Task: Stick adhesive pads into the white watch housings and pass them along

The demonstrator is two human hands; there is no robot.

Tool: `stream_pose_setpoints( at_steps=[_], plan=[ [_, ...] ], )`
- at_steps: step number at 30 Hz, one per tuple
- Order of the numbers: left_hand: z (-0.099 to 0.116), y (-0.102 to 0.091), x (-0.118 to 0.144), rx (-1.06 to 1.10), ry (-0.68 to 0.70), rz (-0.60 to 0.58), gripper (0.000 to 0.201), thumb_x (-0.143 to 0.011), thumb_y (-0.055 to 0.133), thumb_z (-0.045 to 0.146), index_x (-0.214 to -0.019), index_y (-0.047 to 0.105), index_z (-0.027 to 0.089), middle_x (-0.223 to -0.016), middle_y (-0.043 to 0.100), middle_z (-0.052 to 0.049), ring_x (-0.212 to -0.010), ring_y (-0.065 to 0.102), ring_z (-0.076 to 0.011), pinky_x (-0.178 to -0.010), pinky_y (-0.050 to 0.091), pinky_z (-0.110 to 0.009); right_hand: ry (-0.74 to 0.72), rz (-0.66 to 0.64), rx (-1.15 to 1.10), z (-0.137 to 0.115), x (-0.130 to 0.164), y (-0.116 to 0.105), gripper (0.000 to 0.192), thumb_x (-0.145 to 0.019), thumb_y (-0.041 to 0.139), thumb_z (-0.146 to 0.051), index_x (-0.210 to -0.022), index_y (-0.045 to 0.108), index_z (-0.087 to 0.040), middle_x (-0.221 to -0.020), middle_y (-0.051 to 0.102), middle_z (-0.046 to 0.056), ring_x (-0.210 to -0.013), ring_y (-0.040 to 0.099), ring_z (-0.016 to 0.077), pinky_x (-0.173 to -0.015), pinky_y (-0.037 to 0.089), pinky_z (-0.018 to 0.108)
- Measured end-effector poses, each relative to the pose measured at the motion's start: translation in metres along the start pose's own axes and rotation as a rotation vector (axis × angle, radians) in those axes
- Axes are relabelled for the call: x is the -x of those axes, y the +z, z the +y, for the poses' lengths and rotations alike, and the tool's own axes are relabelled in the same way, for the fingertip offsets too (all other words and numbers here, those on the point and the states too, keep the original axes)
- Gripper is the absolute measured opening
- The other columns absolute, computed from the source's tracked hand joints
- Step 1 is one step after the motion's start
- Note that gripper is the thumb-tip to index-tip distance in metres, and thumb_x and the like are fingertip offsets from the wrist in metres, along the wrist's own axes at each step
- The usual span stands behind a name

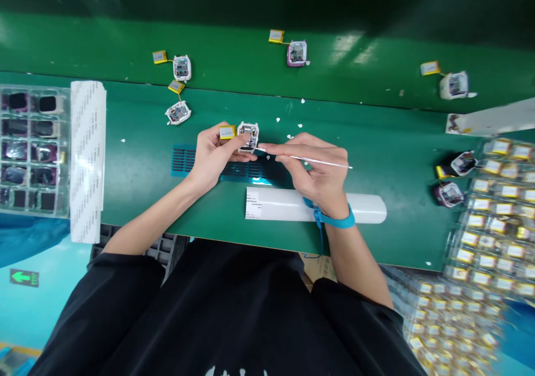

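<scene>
My left hand [215,156] is closed around an opened white smartwatch case [252,129] with its circuit board showing. A yellow-edged battery [228,132] hangs at the case's left side, by my fingers. Between the fingertips of my right hand [315,164] is a thin metal tweezer-like tool [321,161], its tip at the lower right edge of the case. Beneath my hands lies a blue slotted sheet [184,161] on the green bench. A blue wrist strap [338,220] with a cord circles my right wrist.
A white backing sheet [284,204] lies below my right hand. More opened watch cases with batteries, such as one case [181,68], sit across the bench. Left stands a tray of watches [69,159] beside white label strips [87,170]; right are trays of battery units [463,237].
</scene>
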State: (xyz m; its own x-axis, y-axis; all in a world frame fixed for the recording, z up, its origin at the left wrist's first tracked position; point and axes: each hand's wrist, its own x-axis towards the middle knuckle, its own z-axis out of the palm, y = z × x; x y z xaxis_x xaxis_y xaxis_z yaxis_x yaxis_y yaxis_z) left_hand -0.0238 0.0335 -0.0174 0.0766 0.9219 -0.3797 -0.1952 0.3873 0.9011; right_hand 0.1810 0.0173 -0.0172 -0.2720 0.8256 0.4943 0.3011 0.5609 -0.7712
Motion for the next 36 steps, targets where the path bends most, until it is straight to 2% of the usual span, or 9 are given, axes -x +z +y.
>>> stream_pose_setpoints(
  at_steps=[7, 14, 18, 22, 27, 36],
  plan=[
    [0.000, 0.000, 0.000, -0.035, 0.011, -0.005, 0.033, -0.080, 0.086, 0.029, -0.078, 0.055, 0.018, -0.078, 0.073, 0.001, -0.060, 0.078, -0.0156, -0.056, 0.065, -0.021, 0.065, -0.066, 0.023, -0.003, -0.001, -0.001, 0.019, -0.104, 0.066, -0.029, -0.114, 0.083, -0.028, -0.100, 0.083, 0.002, -0.081, 0.071, 0.0192, -0.073, 0.060, 0.036],
    [0.000, 0.000, 0.001, -0.067, 0.006, -0.011, 0.038, -0.080, 0.087, 0.033, -0.077, 0.052, 0.018, -0.074, 0.071, 0.003, -0.060, 0.078, -0.0154, -0.056, 0.065, -0.021, 0.015, -0.030, -0.027, -0.001, -0.002, 0.001, 0.023, -0.103, 0.067, -0.020, -0.116, 0.082, -0.030, -0.100, 0.082, 0.000, -0.081, 0.071, 0.0176, -0.075, 0.059, 0.034],
    [0.002, 0.001, 0.002, -0.059, 0.005, -0.020, 0.037, -0.079, 0.085, 0.031, -0.075, 0.050, 0.019, -0.074, 0.073, 0.002, -0.059, 0.077, -0.0156, -0.055, 0.065, -0.021, -0.029, -0.014, -0.059, 0.001, 0.000, 0.003, 0.027, -0.102, 0.067, -0.017, -0.119, 0.082, -0.032, -0.099, 0.083, 0.000, -0.077, 0.071, 0.0164, -0.070, 0.058, 0.033],
    [0.007, 0.000, 0.002, -0.021, -0.058, -0.053, 0.032, -0.078, 0.081, 0.025, -0.074, 0.050, 0.019, -0.074, 0.073, 0.001, -0.059, 0.077, -0.0154, -0.053, 0.062, -0.019, -0.085, 0.044, -0.048, 0.001, 0.001, 0.002, 0.030, -0.100, 0.070, -0.015, -0.120, 0.081, -0.034, -0.099, 0.083, -0.001, -0.073, 0.070, 0.0159, -0.066, 0.058, 0.032],
    [0.013, 0.001, 0.001, -0.016, -0.112, -0.016, 0.033, -0.077, 0.079, 0.023, -0.073, 0.046, 0.020, -0.074, 0.071, 0.002, -0.060, 0.077, -0.0156, -0.052, 0.061, -0.019, -0.087, 0.019, -0.036, 0.001, 0.003, 0.003, 0.030, -0.100, 0.071, -0.017, -0.123, 0.080, -0.035, -0.100, 0.083, 0.000, -0.074, 0.071, 0.0167, -0.065, 0.059, 0.033],
    [0.010, 0.003, 0.004, 0.039, -0.124, -0.032, 0.032, -0.073, 0.080, 0.025, -0.073, 0.048, 0.019, -0.075, 0.073, 0.001, -0.057, 0.076, -0.0161, -0.053, 0.061, -0.020, -0.088, -0.003, -0.038, 0.001, 0.004, 0.004, 0.035, -0.099, 0.072, -0.015, -0.126, 0.078, -0.037, -0.099, 0.082, -0.001, -0.078, 0.072, 0.0167, -0.068, 0.059, 0.033]
  ],
)
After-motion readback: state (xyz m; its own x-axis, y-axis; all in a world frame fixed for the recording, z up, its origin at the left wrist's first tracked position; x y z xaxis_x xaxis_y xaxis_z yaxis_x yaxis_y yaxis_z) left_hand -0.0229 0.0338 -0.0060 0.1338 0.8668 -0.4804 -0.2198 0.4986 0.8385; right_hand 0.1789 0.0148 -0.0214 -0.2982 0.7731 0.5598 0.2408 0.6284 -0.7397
